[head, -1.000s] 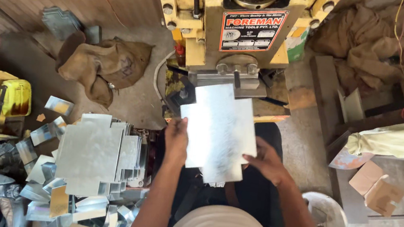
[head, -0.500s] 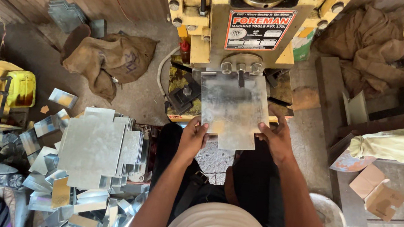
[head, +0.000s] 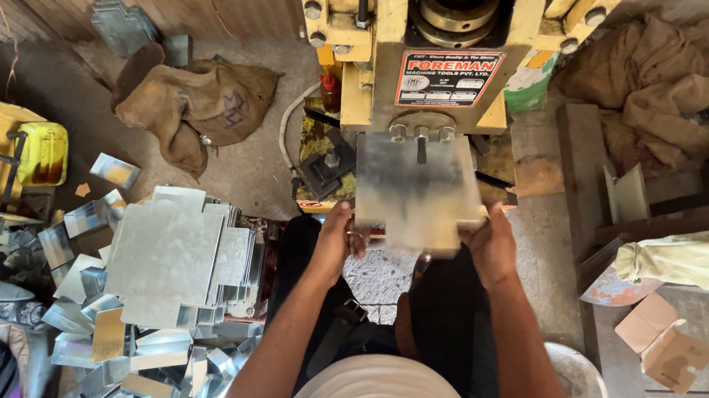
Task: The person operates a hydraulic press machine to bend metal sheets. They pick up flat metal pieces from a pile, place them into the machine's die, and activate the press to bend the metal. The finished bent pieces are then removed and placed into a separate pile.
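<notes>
Head view: left hand (head: 338, 239) and right hand (head: 490, 244) grip a metal sheet (head: 417, 192) under the yellow press (head: 388, 45)

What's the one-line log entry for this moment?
left hand: grips sheet's left edge | right hand: grips right edge | metal sheet: flat, far edge under yellow press machine | stack of cut sheets: to person's left

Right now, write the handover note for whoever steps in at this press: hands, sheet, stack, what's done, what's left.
Left hand: grips the metal sheet at its near left edge.
Right hand: grips its near right corner.
Sheet: lies flat, far edge under the yellow press head.
Stack of cut sheets: on the person's left, scrap offcuts around it.
Done: sheet fed in.
Left: whether it has been pressed can't be told.
</notes>
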